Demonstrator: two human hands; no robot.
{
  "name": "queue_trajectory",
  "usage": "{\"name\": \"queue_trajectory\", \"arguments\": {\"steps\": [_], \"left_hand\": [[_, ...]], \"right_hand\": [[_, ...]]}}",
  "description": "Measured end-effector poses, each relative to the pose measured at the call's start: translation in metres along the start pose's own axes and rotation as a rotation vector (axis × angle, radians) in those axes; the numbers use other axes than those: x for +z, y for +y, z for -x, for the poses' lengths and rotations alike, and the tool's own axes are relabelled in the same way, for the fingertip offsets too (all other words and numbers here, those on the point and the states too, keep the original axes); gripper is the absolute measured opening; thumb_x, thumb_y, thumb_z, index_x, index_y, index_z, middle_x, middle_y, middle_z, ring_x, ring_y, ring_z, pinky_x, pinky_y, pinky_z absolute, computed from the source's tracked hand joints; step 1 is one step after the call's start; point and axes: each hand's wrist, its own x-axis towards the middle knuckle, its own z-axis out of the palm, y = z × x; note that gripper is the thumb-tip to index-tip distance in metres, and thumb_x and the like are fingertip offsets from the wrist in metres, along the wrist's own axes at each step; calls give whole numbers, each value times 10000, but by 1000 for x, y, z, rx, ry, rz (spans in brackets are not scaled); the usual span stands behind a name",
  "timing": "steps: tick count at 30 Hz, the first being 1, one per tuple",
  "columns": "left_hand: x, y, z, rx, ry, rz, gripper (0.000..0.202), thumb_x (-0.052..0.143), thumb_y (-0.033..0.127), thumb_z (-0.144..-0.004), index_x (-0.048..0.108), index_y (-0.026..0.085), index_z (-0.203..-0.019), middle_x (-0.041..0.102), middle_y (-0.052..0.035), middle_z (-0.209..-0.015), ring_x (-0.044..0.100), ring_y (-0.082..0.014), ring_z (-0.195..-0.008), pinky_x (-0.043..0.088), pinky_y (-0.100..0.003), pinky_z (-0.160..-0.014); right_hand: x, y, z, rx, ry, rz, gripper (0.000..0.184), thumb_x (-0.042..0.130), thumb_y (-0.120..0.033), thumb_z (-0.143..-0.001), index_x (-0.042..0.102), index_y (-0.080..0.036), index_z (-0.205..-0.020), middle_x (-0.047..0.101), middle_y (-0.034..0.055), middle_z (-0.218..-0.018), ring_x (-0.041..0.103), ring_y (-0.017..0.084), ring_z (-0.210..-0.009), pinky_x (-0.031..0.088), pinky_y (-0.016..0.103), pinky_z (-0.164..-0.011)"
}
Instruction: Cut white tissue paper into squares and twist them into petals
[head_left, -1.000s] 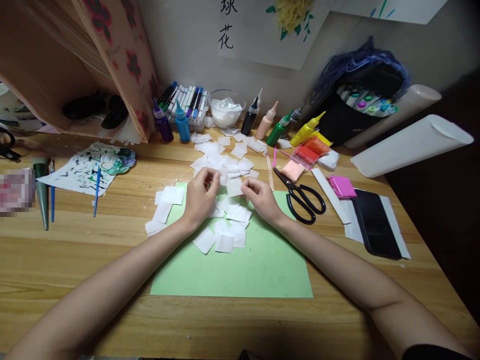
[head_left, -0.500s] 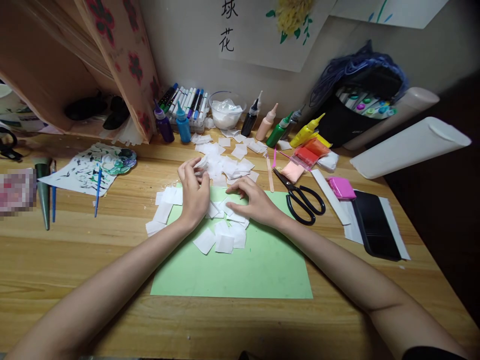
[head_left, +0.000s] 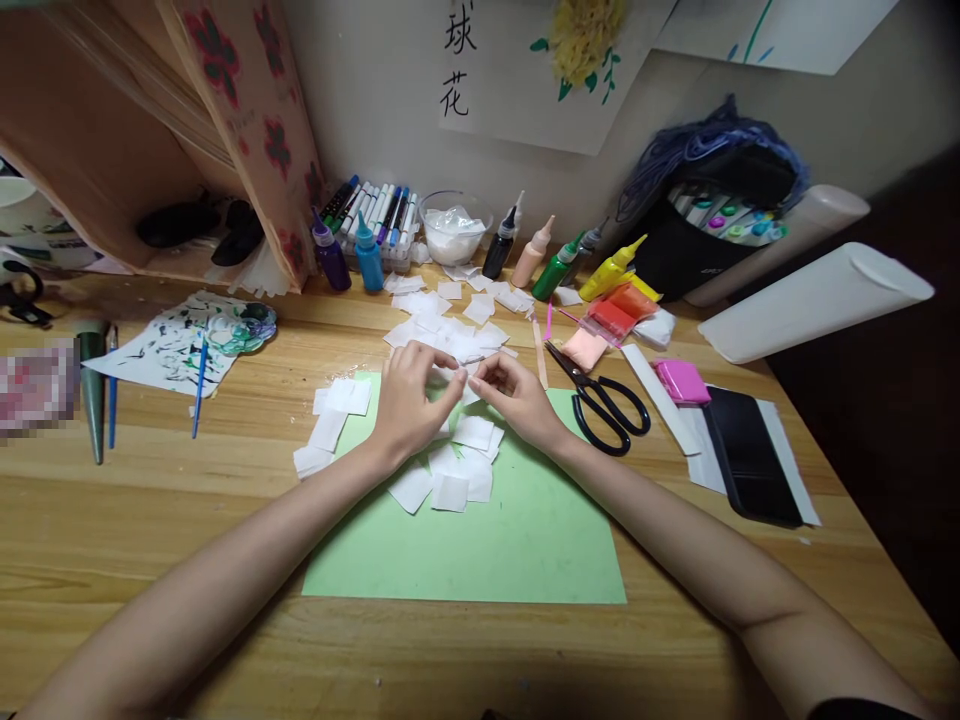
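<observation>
Half a second ago our hands were apart, the left by the far heap of loose white paper squares (head_left: 435, 325) and the right with fingers spread low over the pieces on the green sheet (head_left: 487, 550); now both have come together above the sheet's far edge. Our left hand (head_left: 414, 400) and right hand (head_left: 521, 402) are curled, thumb and forefinger drawn narrow, and they seem to pinch one white paper slip (head_left: 469, 395) between them, though the fingers cover much of it and we cannot tell which side bears the grip. We judge that the work has passed from reaching for a piece to handling one with both hands. Near our wrists, the overlapping white squares (head_left: 450, 492) in the middle of the sheet lie as they did, some hidden behind the left hand, and the short row of squares (head_left: 328, 430) stays at the sheet's left edge, partly on the wooden table (head_left: 150, 510). To the right, the black-handled scissors (head_left: 604, 400) lie untouched, just beside the right hand and partly over the sheet's far right corner
</observation>
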Motion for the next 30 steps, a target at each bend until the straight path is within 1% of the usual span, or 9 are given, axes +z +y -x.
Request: {"name": "queue_trajectory", "arguments": {"steps": [3,7,11,14,16,19,23,26,30], "left_hand": [[1,0,1,72,-83,-64,167,539,299,-843,535,193,-713,596,-2,-779,520,-182,-811,325,-357,-773],[2,-2,0,51,-59,-19,191,487,272,-875,502,189,-703,578,2,-738,504,-168,-762,320,-340,-747],[2,-4,-1,36,-60,-21,231,471,295,-886,472,188,-681,546,9,-701,489,-163,-739,321,-331,-737],[4,-4,-1,19,-48,-58,204,489,298,-874,466,189,-703,547,7,-723,487,-161,-744,333,-327,-742],[5,-4,0,12,20,-88,136,535,289,-842,477,188,-772,556,-9,-793,487,-165,-772,352,-320,-744],[6,-3,2,59,92,-144,143,596,277,-792,494,183,-829,559,-27,-850,488,-173,-808,370,-315,-746],[5,-1,4,130,46,-175,106,597,301,-798,574,198,-808,581,-21,-837,507,-174,-821,369,-315,-748],[5,-1,4,122,46,-157,115,599,316,-801,625,206,-817,590,-22,-814,516,-173,-805,374,-311,-733],[6,-1,4,105,51,-135,149,622,336,-780,640,190,-757,588,-22,-753,514,-165,-749,377,-301,-693]], "right_hand": [[0,2,-1,20,34,-54,197,623,-348,-796,515,-186,-826,525,-4,-778,508,115,-704,406,244,-635],[-2,1,-1,67,-18,-27,214,568,-384,-830,537,-188,-912,545,-5,-761,518,119,-678,407,247,-611],[-3,-3,0,73,-96,86,256,531,-390,-855,567,-164,-741,536,-12,-665,493,112,-623,376,246,-592],[-2,-4,0,72,-82,53,266,554,-393,-839,589,-157,-722,542,-10,-656,504,113,-625,374,242,-591],[-2,-3,0,77,-57,24,260,568,-397,-827,606,-155,-740,558,-3,-677,528,119,-637,381,241,-593],[-1,-1,0,84,-30,35,270,548,-401,-839,614,-156,-746,572,4,-674,527,121,-621,381,242,-587],[-1,-1,1,32,-50,81,281,497,-366,-875,610,-160,-723,542,-1,-647,491,118,-622,367,243,-600],[-2,-1,1,6,-76,101,298,469,-356,-891,598,-161,-707,517,-3,-642,472,118,-625,357,246,-608],[-3,-2,1,-1,-97,121,338,445,-379,-902,579,-162,-680,471,-11,-615,450,120,-620,337,250,-600]]}}
